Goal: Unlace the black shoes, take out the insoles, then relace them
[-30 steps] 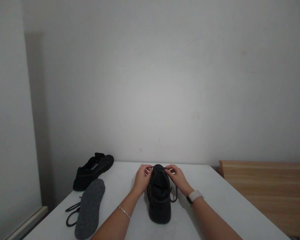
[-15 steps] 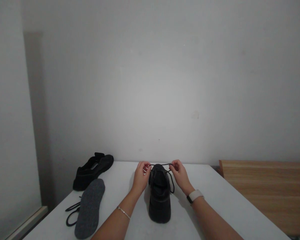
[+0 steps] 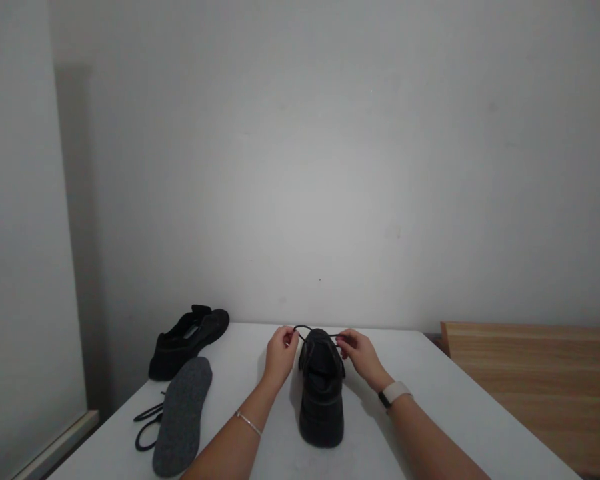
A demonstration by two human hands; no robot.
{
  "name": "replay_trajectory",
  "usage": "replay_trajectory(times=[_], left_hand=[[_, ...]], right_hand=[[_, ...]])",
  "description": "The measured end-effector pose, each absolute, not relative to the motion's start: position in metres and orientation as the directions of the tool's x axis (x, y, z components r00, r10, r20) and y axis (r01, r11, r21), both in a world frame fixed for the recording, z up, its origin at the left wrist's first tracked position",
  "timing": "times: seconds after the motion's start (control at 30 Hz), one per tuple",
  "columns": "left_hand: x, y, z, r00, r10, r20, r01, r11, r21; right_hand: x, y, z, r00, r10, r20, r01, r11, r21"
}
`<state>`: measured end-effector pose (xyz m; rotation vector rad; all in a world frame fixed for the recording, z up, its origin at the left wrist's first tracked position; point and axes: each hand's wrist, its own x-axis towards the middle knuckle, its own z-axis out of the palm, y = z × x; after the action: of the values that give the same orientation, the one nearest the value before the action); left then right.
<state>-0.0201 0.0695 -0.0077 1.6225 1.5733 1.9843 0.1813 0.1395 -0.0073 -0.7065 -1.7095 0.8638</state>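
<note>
A black shoe (image 3: 322, 413) stands upright on the white table, its heel toward me. On its left side, my left hand (image 3: 281, 353) pinches a black shoelace (image 3: 303, 327) between thumb and fingers. My right hand (image 3: 359, 353), on the other side of the shoe, is closed on the lace too, close to the shoe's upper. The lace runs across the shoe's front between both hands; the far side of the shoe and the eyelets are hidden from me.
At the left of the white table (image 3: 430, 400) lie a second black shoe (image 3: 180, 350), a grey insole (image 3: 184, 417) and a loose black lace (image 3: 147, 433). A pale wall rises behind the table. To the right is a wooden panel (image 3: 525, 380).
The lace loop that hung on the shoe's right side no longer shows there. A lace now arches up at my left fingers. My right fingers have turned and curled more.
</note>
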Motion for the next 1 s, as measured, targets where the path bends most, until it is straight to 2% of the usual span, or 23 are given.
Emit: replay_trajectory(times=[0.17,0.23,0.3,0.47,0.63,0.73,0.83,0.9,1.0], left_hand=[[-0.033,0.062,0.006,-0.571,0.512,0.642,0.414,-0.495,0.764],[-0.035,0.061,0.006,-0.575,0.514,0.636,0.394,-0.508,0.766],[-0.034,0.062,0.002,-0.548,0.573,0.609,0.369,-0.488,0.791],[-0.023,0.067,-0.009,-0.374,0.766,0.522,0.336,-0.413,0.847],[-0.019,0.064,-0.007,-0.23,0.805,0.547,0.409,-0.43,0.805],[-0.019,0.061,-0.003,-0.221,0.805,0.551,0.4,-0.44,0.804],[-0.02,0.059,0.0,-0.251,0.799,0.546,0.361,-0.445,0.819],[-0.023,0.058,0.003,-0.317,0.778,0.542,0.347,-0.437,0.83],[-0.031,0.058,0.006,-0.455,0.695,0.557,0.345,-0.44,0.829]], right_hand=[[0.198,0.148,0.002,-0.041,0.804,0.593,0.077,0.595,-0.8],[0.202,0.149,0.004,0.019,0.796,0.605,0.095,0.601,-0.793],[0.202,0.147,0.004,0.0,0.804,0.594,0.094,0.591,-0.801],[0.187,0.14,-0.003,-0.248,0.86,0.447,0.028,0.467,-0.884],[0.182,0.133,-0.004,-0.416,0.819,0.395,-0.004,0.433,-0.901],[0.185,0.132,-0.003,-0.42,0.81,0.411,0.024,0.462,-0.887],[0.187,0.131,-0.002,-0.416,0.774,0.477,0.121,0.567,-0.815],[0.187,0.132,-0.002,-0.39,0.74,0.548,0.171,0.643,-0.746],[0.189,0.135,-0.002,-0.247,0.733,0.634,0.209,0.679,-0.703]])
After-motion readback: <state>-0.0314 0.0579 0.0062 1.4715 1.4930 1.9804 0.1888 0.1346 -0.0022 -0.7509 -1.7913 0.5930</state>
